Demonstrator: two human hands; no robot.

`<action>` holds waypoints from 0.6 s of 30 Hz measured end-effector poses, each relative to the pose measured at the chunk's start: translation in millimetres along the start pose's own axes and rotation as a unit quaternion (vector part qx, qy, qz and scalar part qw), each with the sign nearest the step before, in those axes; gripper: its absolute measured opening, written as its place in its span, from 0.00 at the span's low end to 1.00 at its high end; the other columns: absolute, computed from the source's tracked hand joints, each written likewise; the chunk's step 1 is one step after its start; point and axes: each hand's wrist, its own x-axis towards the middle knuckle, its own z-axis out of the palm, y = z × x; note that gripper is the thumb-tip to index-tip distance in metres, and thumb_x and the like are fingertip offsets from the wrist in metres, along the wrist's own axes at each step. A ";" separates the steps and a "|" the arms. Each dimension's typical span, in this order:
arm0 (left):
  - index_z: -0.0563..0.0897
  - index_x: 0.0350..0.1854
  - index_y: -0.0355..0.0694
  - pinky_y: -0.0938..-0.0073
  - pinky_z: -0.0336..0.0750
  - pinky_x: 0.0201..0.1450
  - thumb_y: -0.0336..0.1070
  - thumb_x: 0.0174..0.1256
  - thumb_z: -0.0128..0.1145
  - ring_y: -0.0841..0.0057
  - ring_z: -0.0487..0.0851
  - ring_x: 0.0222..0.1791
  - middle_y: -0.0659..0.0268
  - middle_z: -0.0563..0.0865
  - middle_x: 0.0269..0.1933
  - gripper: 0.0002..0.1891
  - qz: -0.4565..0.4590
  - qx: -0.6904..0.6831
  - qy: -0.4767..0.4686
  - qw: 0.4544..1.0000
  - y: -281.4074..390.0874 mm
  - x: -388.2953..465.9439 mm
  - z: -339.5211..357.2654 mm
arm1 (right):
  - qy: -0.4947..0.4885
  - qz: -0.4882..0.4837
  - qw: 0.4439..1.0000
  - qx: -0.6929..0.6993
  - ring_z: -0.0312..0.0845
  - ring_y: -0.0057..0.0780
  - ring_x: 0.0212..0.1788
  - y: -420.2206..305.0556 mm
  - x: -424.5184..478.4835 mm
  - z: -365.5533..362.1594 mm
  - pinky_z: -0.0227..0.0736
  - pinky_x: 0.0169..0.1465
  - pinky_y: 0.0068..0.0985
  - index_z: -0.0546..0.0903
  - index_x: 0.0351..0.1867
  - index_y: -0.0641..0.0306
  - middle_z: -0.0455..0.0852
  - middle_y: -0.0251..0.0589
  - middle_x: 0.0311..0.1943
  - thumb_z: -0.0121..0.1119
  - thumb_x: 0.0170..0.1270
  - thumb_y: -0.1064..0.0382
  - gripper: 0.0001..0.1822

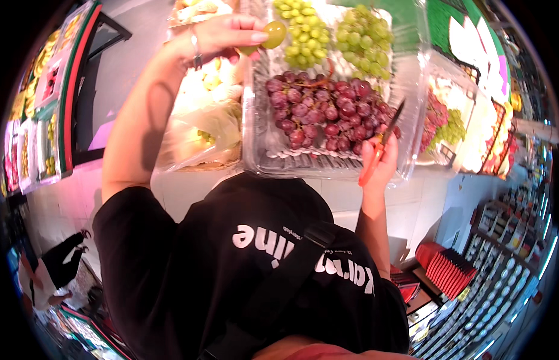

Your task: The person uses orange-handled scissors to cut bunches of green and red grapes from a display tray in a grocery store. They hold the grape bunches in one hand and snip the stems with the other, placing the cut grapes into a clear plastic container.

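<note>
My left hand [234,38] holds a round yellow-green fruit [275,35] between thumb and finger; another greenish piece shows beneath the fingers. Below and right of it, green grapes [306,33] and a second green bunch [364,42] lie in a clear plastic tray [257,157]. Red grapes [322,110] fill the tray's nearer part. At the tray's right side, my right hand [381,157] is closed on an orange-handled cutting tool [377,157], its dark pointed blade slanting up over the red grapes. Whether it is a knife or scissors cannot be told.
Bagged pale fruit [203,135] lies left of the tray. On the right stands another clear container [462,135] with red and green grapes. A fruit stand [65,130] runs along the far left. Red stacked baskets [448,270] are at lower right; a person [41,279] is at lower left.
</note>
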 end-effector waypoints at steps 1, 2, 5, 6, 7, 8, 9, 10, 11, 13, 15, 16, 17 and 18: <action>0.76 0.43 0.37 0.88 0.70 0.22 0.44 0.60 0.54 0.88 0.79 0.31 0.69 0.82 0.35 0.16 0.012 -0.137 -0.018 0.990 -11.9 -15.5 -0.6 | 0.007 0.018 0.999 0.041 0.66 0.15 0.31 -0.6 0.3 2.1 0.64 0.37 0.13 0.66 0.56 0.69 0.71 0.30 0.29 0.62 0.52 0.70 0.28; 0.72 0.49 0.38 0.95 0.68 0.22 0.44 0.61 0.54 0.88 0.79 0.33 0.65 0.81 0.40 0.19 0.049 -0.201 -0.031 0.978 -19.4 -29.8 4.1 | 0.000 0.005 1.000 0.010 0.66 0.15 0.31 5.5 1.4 -2.8 0.64 0.38 0.13 0.66 0.56 0.69 0.71 0.30 0.29 0.61 0.53 0.70 0.28; 0.66 0.58 0.38 0.92 0.73 0.25 0.42 0.61 0.52 0.81 0.79 0.38 0.58 0.76 0.51 0.24 0.071 -0.344 0.010 0.936 -36.3 -67.6 18.3 | -0.010 0.008 1.000 0.007 0.66 0.14 0.30 5.1 -0.2 -2.6 0.64 0.32 0.11 0.66 0.56 0.67 0.71 0.31 0.32 0.55 0.58 0.70 0.23; 0.63 0.60 0.37 0.91 0.75 0.27 0.42 0.63 0.50 0.78 0.79 0.41 0.55 0.73 0.55 0.26 0.097 -0.392 0.006 0.915 -46.1 -75.8 22.2 | -0.015 -0.008 1.000 -0.006 0.66 0.14 0.29 3.0 -1.0 -1.9 0.63 0.30 0.11 0.66 0.57 0.66 0.71 0.31 0.32 0.54 0.58 0.69 0.24; 0.61 0.61 0.37 0.89 0.77 0.29 0.43 0.63 0.49 0.77 0.79 0.41 0.54 0.72 0.55 0.27 0.102 -0.438 0.001 0.893 -52.4 -81.3 23.8 | -0.019 -0.011 0.999 -0.028 0.66 0.14 0.28 4.5 -0.6 -3.7 0.63 0.29 0.12 0.65 0.57 0.66 0.71 0.30 0.32 0.53 0.58 0.70 0.24; 0.59 0.63 0.36 0.87 0.78 0.31 0.43 0.63 0.48 0.76 0.78 0.40 0.53 0.70 0.55 0.28 0.108 -0.483 -0.005 0.869 -57.5 -86.5 25.2 | -0.022 0.006 1.000 -0.011 0.66 0.15 0.31 5.7 -0.9 -4.1 0.63 0.35 0.12 0.65 0.57 0.67 0.70 0.30 0.32 0.55 0.58 0.71 0.24; 0.57 0.64 0.35 0.85 0.80 0.32 0.43 0.64 0.48 0.75 0.78 0.40 0.51 0.69 0.56 0.29 0.115 -0.527 -0.012 0.842 -61.9 -92.7 25.9 | -0.023 0.024 0.999 0.004 0.65 0.16 0.34 6.3 -0.7 -5.2 0.63 0.41 0.13 0.66 0.56 0.69 0.69 0.30 0.31 0.56 0.57 0.72 0.24; 0.60 0.62 0.36 0.86 0.78 0.30 0.44 0.64 0.48 0.77 0.77 0.39 0.53 0.71 0.54 0.28 0.101 -0.483 0.031 0.869 -65.5 -101.4 25.5 | -0.029 0.028 0.999 0.004 0.65 0.16 0.34 5.9 0.0 -5.8 0.63 0.40 0.13 0.66 0.56 0.69 0.69 0.29 0.31 0.55 0.57 0.72 0.24; 0.62 0.60 0.36 0.88 0.75 0.28 0.45 0.64 0.47 0.79 0.77 0.37 0.54 0.72 0.52 0.26 0.085 -0.437 0.073 0.892 -68.8 -110.9 25.1 | -0.036 0.031 0.999 0.004 0.65 0.16 0.34 5.2 1.0 -6.1 0.63 0.40 0.12 0.66 0.56 0.68 0.69 0.29 0.32 0.55 0.58 0.72 0.23; 0.66 0.57 0.37 0.90 0.71 0.24 0.46 0.64 0.47 0.82 0.76 0.34 0.57 0.74 0.49 0.23 0.046 -0.340 0.148 0.927 -75.2 -125.2 25.5 | -0.031 0.042 0.998 0.016 0.65 0.16 0.33 6.5 1.7 -6.5 0.63 0.38 0.12 0.67 0.55 0.68 0.68 0.29 0.32 0.54 0.58 0.72 0.22; 0.70 0.53 0.41 0.89 0.69 0.24 0.47 0.62 0.50 0.86 0.75 0.34 0.60 0.76 0.45 0.21 -0.058 -0.204 0.098 0.972 -91.9 -140.2 16.7 | -0.013 0.055 0.997 0.042 0.65 0.15 0.33 7.9 0.9 -6.3 0.62 0.36 0.11 0.67 0.55 0.67 0.68 0.29 0.33 0.54 0.59 0.71 0.21; 0.70 0.53 0.42 0.88 0.70 0.26 0.46 0.61 0.50 0.85 0.75 0.34 0.61 0.77 0.44 0.21 -0.127 -0.128 0.068 0.981 -99.8 -147.7 13.8 | -0.027 0.061 0.997 0.035 0.64 0.15 0.33 3.2 0.4 -5.5 0.62 0.34 0.11 0.67 0.55 0.67 0.67 0.28 0.34 0.54 0.59 0.70 0.21; 0.70 0.54 0.43 0.86 0.71 0.27 0.46 0.60 0.50 0.85 0.75 0.35 0.62 0.77 0.43 0.21 -0.196 -0.050 0.035 0.979 -107.7 -152.6 13.3 | -0.032 0.051 0.998 0.023 0.64 0.14 0.33 3.8 1.3 -5.5 0.61 0.33 0.11 0.67 0.55 0.67 0.67 0.28 0.33 0.54 0.59 0.70 0.21; 0.70 0.54 0.43 0.84 0.72 0.30 0.46 0.60 0.51 0.84 0.76 0.36 0.62 0.78 0.42 0.21 -0.241 -0.025 0.054 0.969 -119.4 -154.9 17.3 | -0.038 0.041 0.998 0.011 0.64 0.14 0.32 4.6 2.1 -5.9 0.61 0.33 0.11 0.67 0.55 0.66 0.68 0.28 0.33 0.54 0.59 0.71 0.22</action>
